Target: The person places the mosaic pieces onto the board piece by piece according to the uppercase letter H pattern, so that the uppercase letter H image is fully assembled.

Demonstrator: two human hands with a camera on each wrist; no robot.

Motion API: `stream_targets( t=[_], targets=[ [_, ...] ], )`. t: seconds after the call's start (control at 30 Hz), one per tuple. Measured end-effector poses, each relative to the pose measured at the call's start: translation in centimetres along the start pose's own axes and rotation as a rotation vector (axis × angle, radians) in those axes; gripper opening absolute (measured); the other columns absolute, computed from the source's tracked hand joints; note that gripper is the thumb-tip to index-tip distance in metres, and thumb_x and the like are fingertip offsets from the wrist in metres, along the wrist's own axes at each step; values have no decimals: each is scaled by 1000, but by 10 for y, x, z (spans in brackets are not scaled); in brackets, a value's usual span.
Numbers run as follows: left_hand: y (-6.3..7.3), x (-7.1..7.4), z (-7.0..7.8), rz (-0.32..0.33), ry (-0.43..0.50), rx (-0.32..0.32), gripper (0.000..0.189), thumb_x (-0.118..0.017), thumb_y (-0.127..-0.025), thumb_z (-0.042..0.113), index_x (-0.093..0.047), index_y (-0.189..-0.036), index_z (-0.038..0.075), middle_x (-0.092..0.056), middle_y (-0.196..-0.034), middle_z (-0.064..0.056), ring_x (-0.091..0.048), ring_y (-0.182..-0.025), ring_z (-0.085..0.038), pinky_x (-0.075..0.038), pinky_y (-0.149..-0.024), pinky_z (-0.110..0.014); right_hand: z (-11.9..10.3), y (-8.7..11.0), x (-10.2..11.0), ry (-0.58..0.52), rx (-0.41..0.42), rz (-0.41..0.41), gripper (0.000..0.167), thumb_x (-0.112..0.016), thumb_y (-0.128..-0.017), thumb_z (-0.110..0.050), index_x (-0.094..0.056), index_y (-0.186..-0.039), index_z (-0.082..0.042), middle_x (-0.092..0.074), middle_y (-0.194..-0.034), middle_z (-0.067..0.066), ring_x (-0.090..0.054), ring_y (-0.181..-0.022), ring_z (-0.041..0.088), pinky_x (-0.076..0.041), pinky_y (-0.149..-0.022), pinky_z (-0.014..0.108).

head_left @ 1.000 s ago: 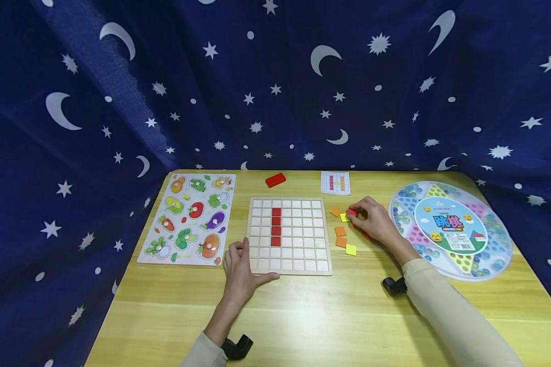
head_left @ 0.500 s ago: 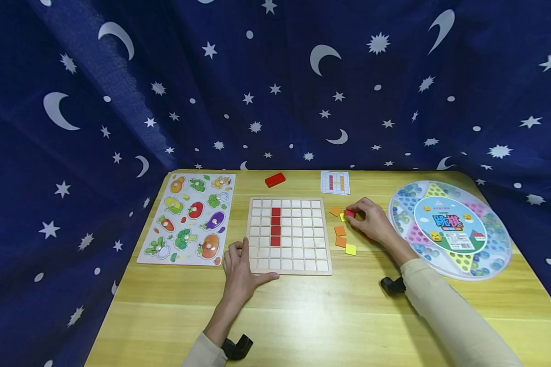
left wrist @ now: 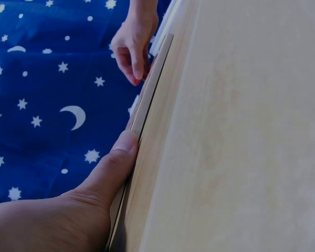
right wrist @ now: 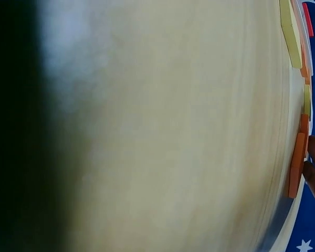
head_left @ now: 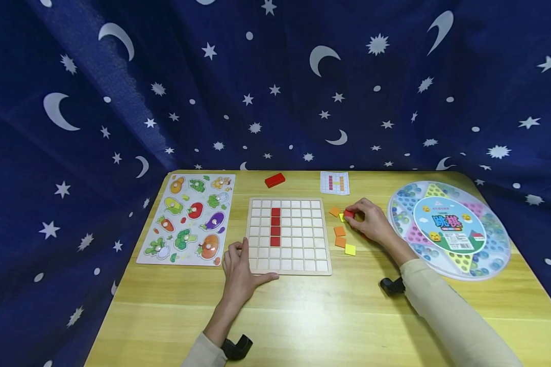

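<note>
Pinched between the fingertips of my right hand (head_left: 373, 221) is a red square tile (head_left: 349, 215), held just above a yellow tile (head_left: 342, 217) on the table. Orange tiles (head_left: 340, 232) and another yellow tile (head_left: 350, 250) lie near it, right of a wooden grid board (head_left: 298, 250). A column of several red tiles (head_left: 275, 221) fills cells on the board. My left hand (head_left: 240, 278) rests at the board's near-left corner, index finger along the left edge. In the left wrist view its thumb (left wrist: 121, 152) presses the board's near edge. My right palm hides part of the tile pile.
A printed pattern card (head_left: 334, 183) and a red block (head_left: 275, 180) lie behind the board. The vegetable puzzle (head_left: 185, 219) is at left. A round Chinese checkers set (head_left: 450, 229) sits to the right, close to my right forearm. A star-patterned curtain (head_left: 284, 86) hangs behind.
My right hand has shifted slightly left with the red tile over the past second, then stayed nearly still. The left hand and board have not visibly moved.
</note>
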State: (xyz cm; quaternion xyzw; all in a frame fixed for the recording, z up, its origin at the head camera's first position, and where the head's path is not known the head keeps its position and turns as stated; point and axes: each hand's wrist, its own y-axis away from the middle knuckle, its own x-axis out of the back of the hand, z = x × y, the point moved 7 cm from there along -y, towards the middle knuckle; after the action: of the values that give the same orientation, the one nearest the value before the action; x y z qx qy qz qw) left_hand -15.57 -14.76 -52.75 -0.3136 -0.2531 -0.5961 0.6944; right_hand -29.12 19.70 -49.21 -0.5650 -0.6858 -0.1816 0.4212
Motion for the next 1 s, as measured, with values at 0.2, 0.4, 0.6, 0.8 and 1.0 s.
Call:
stream_targets(
  t=[0.2,0.4,0.6,0.8,1.0],
  targets=[
    [1,0,-2,-5,-4,10,131,-92,-50,55,-30,-151,0,-36,-125,-17,-31,-108,-31,-24,-94,-46,-1,1,-1,-1,10,-7,24,-75,-84,-10,-71,-105,-1,-63,-98,11,-59,-90,26,-46,-82,45],
    [1,-1,-2,-2,-14,6,130,-91,-50,56,-30,-151,0,-36,-126,-17,-31,-108,-31,-25,-94,-46,-4,0,-1,-6,25,9,23,-76,-83,-10,-71,-105,-2,-62,-97,10,-59,-89,26,-46,-81,43],
    [1,0,-2,7,-11,-4,130,-92,-50,55,-31,-151,0,-36,-126,-17,-31,-107,-30,-25,-93,-45,-21,1,-6,-25,95,35,21,-78,-82,-10,-72,-101,-4,-63,-95,7,-60,-85,24,-45,-77,40],
    [1,-1,-3,2,-11,9,130,-92,-51,55,-31,-151,1,-36,-126,-17,-31,-109,-31,-25,-95,-47,-47,0,-20,-79,150,7,21,-79,-81,-11,-73,-101,-7,-62,-95,3,-60,-85,21,-47,-75,37],
    [-2,-1,-2,2,-23,3,131,-92,-50,56,-31,-152,2,-36,-126,-17,-32,-108,-31,-25,-95,-46,-77,-1,-35,-137,233,-40,22,-79,-81,-8,-72,-102,-5,-62,-96,4,-57,-80,21,-46,-68,34]
  ],
)
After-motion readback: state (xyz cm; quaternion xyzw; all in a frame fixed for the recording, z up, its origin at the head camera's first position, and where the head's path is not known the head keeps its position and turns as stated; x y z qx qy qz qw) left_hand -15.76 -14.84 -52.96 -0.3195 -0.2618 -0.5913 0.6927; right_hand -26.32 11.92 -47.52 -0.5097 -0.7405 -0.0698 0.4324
